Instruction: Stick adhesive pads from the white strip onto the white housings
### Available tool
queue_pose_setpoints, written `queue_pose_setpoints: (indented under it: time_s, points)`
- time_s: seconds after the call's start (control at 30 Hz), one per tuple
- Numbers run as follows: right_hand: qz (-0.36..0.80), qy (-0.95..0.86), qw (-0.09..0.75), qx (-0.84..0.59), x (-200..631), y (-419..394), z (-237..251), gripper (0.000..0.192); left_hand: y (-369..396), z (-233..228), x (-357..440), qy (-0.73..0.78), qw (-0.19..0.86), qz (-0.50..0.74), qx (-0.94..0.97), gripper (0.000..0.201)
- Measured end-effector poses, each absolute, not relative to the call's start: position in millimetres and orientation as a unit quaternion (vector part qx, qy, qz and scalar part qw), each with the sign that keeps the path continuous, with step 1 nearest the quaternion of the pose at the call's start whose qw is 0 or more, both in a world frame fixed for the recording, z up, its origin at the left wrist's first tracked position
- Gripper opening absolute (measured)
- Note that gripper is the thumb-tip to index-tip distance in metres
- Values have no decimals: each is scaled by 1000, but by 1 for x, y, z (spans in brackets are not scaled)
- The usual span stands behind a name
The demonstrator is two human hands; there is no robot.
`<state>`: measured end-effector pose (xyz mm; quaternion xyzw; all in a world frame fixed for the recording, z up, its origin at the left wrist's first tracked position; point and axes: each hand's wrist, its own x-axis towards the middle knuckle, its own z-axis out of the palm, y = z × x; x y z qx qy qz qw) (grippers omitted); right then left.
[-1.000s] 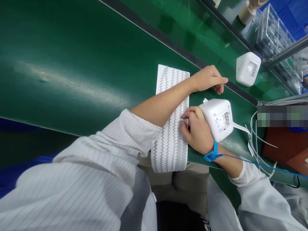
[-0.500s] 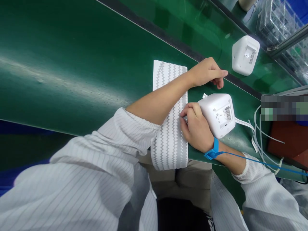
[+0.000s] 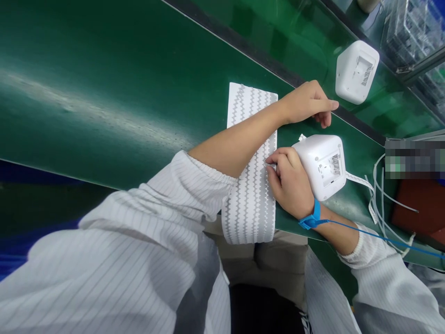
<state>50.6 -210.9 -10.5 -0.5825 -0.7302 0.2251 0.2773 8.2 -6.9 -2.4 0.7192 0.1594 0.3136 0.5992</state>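
At the bench's near edge, right hand pinches the zigzag sheet beside the white housing; left hand loosely curled, forearm weighting the sheet flat.

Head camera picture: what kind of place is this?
Probably a factory assembly line. A long green conveyor belt carries matching white devices, the person wears a striped cleanroom coat and a blue anti-static wrist strap, and the right hand rests against one device.

Single head-worn view, tilted, close above the green bench, looking forward and down.
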Motion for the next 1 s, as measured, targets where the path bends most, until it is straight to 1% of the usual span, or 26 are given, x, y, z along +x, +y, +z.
queue_pose_setpoints:
  time_s: [0.37, 0.43, 0.5, 0.57, 0.63, 0.7, 0.77, 0.87, 1.0]
  points:
    - [208, -733, 269, -589, 46, -207, -17, 15, -5, -2, 9, 166, 608, 303, 715, 43]
    - [220, -740, 285, -568, 46, -211, -13, 18, -6, -2, 9, 180, 610, 299, 711, 43]
    - [236, -763, 310, -516, 51, -219, -5, 21, -7, -3, 9, 193, 608, 299, 709, 43]
    - [236, -789, 336, -457, 65, -231, 6, 20, -7, -4, 8, 202, 601, 299, 713, 43]
    - [207, -795, 359, -443, 89, -242, 16, 16, -6, -5, 8, 208, 591, 296, 721, 44]
    - [152, -764, 389, -492, 123, -250, 22, 11, -6, -6, 7, 213, 582, 291, 728, 45]
    - [123, -720, 410, -547, 163, -252, 23, 14, -5, -8, 7, 217, 575, 287, 735, 47]
    - [195, -697, 393, -568, 218, -250, 19, 20, -4, -9, 5, 220, 564, 283, 744, 48]
    - [314, -719, 338, -520, 253, -251, 11, 18, -3, -8, 2, 218, 557, 270, 755, 40]
